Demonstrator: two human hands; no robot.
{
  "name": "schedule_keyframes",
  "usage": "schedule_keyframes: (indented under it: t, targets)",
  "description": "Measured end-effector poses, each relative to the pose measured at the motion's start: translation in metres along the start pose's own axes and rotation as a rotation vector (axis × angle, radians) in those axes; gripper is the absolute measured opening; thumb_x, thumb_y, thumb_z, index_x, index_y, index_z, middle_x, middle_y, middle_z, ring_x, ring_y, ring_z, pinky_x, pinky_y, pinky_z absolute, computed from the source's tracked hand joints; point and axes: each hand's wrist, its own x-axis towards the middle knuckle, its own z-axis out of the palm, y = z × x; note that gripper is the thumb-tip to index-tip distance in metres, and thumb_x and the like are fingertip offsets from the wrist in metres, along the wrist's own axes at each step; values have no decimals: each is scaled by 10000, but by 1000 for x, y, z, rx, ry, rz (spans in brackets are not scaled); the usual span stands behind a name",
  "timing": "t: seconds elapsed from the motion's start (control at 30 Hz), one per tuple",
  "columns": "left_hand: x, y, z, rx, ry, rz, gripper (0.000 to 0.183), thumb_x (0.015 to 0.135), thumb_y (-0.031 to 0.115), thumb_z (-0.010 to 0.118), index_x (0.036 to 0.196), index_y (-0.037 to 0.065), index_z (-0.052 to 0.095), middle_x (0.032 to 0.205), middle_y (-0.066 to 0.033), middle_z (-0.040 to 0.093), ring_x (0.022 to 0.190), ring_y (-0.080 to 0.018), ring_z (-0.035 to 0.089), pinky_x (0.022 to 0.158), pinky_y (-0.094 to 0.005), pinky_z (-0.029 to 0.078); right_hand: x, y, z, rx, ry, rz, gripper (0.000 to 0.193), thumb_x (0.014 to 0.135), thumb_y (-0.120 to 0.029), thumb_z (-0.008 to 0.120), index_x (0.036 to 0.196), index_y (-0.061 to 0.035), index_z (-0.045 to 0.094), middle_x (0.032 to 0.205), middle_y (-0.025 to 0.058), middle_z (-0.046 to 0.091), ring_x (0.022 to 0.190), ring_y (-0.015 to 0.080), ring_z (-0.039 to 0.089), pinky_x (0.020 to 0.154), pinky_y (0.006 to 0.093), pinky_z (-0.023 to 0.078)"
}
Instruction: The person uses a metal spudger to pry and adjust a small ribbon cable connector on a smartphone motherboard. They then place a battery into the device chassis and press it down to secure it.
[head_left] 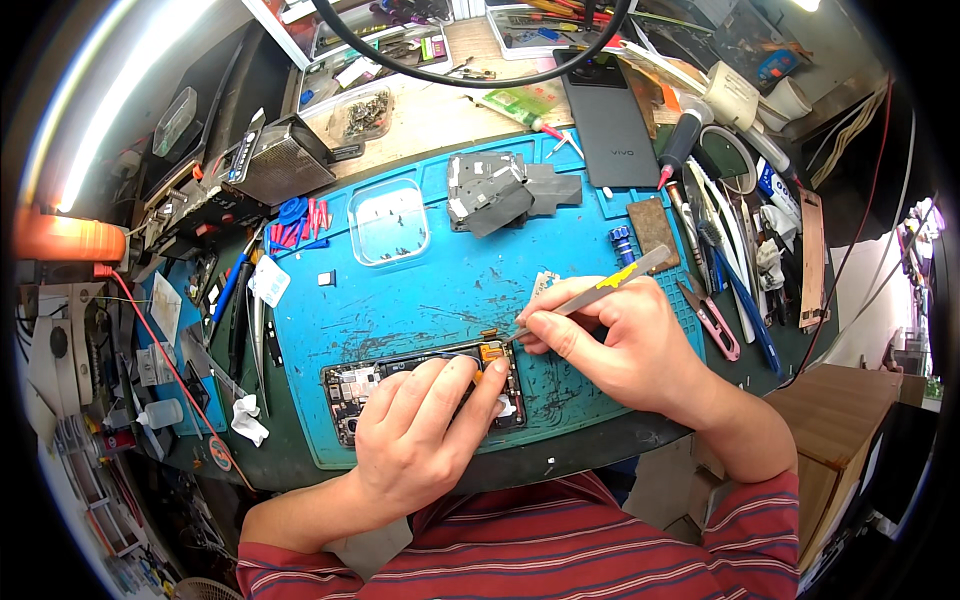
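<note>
An opened smartphone (pixel 355 385) lies on the blue work mat (pixel 470 265), its inner boards and parts exposed. My left hand (pixel 420 425) is bent over its middle and holds it down, with fingertips near an orange flex cable (pixel 492 352) at the phone's right end. Much of the phone is hidden under that hand. In my right hand (pixel 620 345) are metal tweezers (pixel 612 285) with a yellow mark, pinched between thumb and fingers. Their tip points down at the phone's upper right corner, beside a small connector (pixel 489 332); whether it touches anything cannot be made out.
Behind the phone are a clear plastic box (pixel 390 222) with small parts, dark sheets (pixel 500 190) and a dark phone back cover (pixel 608 125). Pink-handled scissors (pixel 712 322) and brushes lie right. Tools crowd the left edge. A black ring (pixel 470 80) hangs overhead.
</note>
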Motion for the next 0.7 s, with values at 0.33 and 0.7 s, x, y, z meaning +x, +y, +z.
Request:
schedule_keyframes:
  t: [0.33, 0.7]
  targets:
    - [0, 0, 0, 7, 6, -4, 377, 875, 214, 779, 1234, 98, 794, 1162, -61, 667, 1013, -208, 675, 823, -350, 532, 2, 1, -1, 20, -8, -9, 205, 1069, -81, 662, 1045, 106, 744, 962, 148, 777, 888, 225, 805, 802, 326, 652]
    - [0, 0, 1, 5, 9, -4, 379, 879, 218, 776, 1238, 97, 792, 1163, -63, 670, 1014, -208, 677, 827, -352, 536, 1, 1, -1, 11, -9, 6, 207, 1071, -86, 662, 1047, 102, 744, 961, 144, 781, 886, 219, 804, 801, 325, 651]
